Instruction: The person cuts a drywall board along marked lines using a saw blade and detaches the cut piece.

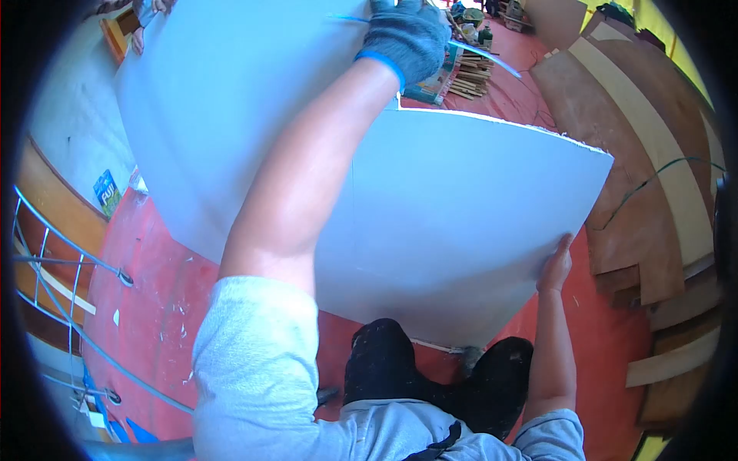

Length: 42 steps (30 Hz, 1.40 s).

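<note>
A large pale grey board [461,184] stands tilted in front of my body, with a rough white upper edge and a notch. My left hand [407,38], in a dark grey glove with a blue cuff, is closed at the board's upper edge beside the notch; the frame cuts off its fingertips. A thin bluish strip [488,58] sticks out on both sides of the glove; I cannot make out what the fingers grip. My bare right hand [555,265] holds the board's right edge, its other fingers hidden behind it.
Another person's hand [138,41] is at the board's far left. Curved brown panels [638,154] lie at the right. Wood strips [470,75] are piled behind the board. A wire frame [73,284] stands at the left on the red floor [154,307]. My knees are under the board.
</note>
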{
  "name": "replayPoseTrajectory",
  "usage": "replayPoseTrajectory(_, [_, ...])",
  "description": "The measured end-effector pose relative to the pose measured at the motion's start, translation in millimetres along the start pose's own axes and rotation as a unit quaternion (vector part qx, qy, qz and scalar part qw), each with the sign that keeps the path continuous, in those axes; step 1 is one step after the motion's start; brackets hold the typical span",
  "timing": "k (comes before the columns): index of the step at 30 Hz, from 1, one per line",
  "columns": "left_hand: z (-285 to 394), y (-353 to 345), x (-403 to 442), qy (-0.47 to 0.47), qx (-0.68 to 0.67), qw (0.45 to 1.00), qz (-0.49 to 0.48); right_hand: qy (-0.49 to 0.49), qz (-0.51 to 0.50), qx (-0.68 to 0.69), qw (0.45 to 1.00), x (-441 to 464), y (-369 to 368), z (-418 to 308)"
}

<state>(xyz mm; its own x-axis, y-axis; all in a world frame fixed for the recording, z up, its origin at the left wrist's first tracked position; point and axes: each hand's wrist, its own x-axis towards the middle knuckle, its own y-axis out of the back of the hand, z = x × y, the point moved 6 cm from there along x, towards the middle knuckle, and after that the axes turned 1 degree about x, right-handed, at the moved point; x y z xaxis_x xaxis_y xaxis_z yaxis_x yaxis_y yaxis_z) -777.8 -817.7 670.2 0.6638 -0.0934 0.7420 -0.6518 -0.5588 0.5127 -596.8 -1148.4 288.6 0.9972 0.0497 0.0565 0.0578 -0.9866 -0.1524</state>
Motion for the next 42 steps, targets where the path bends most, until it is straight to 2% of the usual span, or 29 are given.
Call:
replayPoseTrajectory(2, [0.0,-35.4,12.7,0.002,0.134,0.964,-0.229,0.008,-0.009,0.016,1.0,6.1,-1.4,7.9])
replayPoseTrajectory(5, [8.1,-20.8,11.0,-0.019,0.167,0.913,-0.372,-0.049,-0.072,-0.024,0.996,34.5,-13.9,28.2])
replayPoseTrajectory(8, [-5.3,-50.3,3.7,-0.063,0.239,0.938,-0.241,0.021,-0.047,-0.041,0.998,74.6,-54.4,46.8])
replayPoseTrajectory(12, [3.8,-35.9,0.4,-0.05,0.212,0.937,-0.273,-0.017,-0.127,-0.018,0.992,125.0,-100.0,87.3])
replayPoseTrajectory(13, [12.7,-5.1,7.4,0.006,0.136,0.929,-0.345,-0.035,-0.144,-0.01,0.989,142.4,-114.5,105.4])
replayPoseTrajectory(14, [10.7,-9.0,6.8,0.009,0.147,0.933,-0.328,-0.051,-0.161,-0.001,0.986,153.6,-131.2,116.9])
replayPoseTrajectory(16, [6.9,-23.4,7.0,0.008,0.167,0.941,-0.293,-0.054,-0.203,-0.041,0.977,152.9,-158.2,113.1])
replayPoseTrajectory(20, [15.3,-18.1,7.5,0.011,0.208,0.913,-0.351,-0.053,-0.32,-0.173,0.93,193.1,-213.8,151.4])
replayPoseTrajectory(23, [9.9,-28.8,6.6,0.036,0.191,0.921,-0.337,-0.094,-0.305,-0.111,0.941,164.6,-237.3,98.0])
replayPoseTrajectory(26, [9.0,-29.2,4.4,0.026,0.169,0.936,-0.309,0.0,-0.278,-0.171,0.945,239.1,-280.8,136.1])
replayPoseTrajectory(27, [9.6,-26.4,4.0,0.026,0.176,0.932,-0.315,0.134,-0.144,-0.203,0.959,234.6,-285.2,94.2])
replayPoseTrajectory(28, [13.3,-21.1,4.2,0.026,0.183,0.928,-0.322,0.261,-0.005,-0.226,0.938,209.8,-285.8,35.0])
replayPoseTrajectory(29, [16.1,-17.0,4.7,0.027,0.19,0.924,-0.33,0.34,-0.137,-0.124,0.922,187.5,-312.7,-13.2])
replayPoseTrajectory(30, [16.5,-14.1,5.2,0.035,0.195,0.918,-0.344,0.407,-0.263,-0.018,0.874,156.8,-330.8,-56.5])
replayPoseTrajectory(32, [18.3,-9.9,7.7,0.046,0.205,0.906,-0.368,0.577,-0.239,-0.207,0.753,63.1,-350.4,-114.5])
replayPoseTrajectory(34, [7.1,-35.5,-2.5,0.022,0.251,0.921,-0.298,0.619,-0.33,-0.195,0.686,5.6,-389.0,-126.4])
replayPoseTrajectory(36, [5.9,-43.5,-4.6,-0.001,0.277,0.926,-0.257,0.555,-0.459,-0.266,0.641,-25.4,-424.6,-131.8])
replayPoseTrajectory(38, [7.8,-38.9,-7.4,-0.016,0.288,0.925,-0.248,0.564,-0.472,-0.249,0.63,-23.2,-463.2,-136.3])
replayPoseTrajectory(39, [8.2,-32.9,-8.8,-0.054,0.268,0.941,-0.2,0.56,-0.49,-0.242,0.623,-26.4,-471.1,-138.3])
replayPoseTrajectory(42, [6.2,-9.5,-3.9,0.067,0.115,0.959,-0.25,0.524,-0.564,-0.232,0.595,-38.8,-476.9,-151.3])
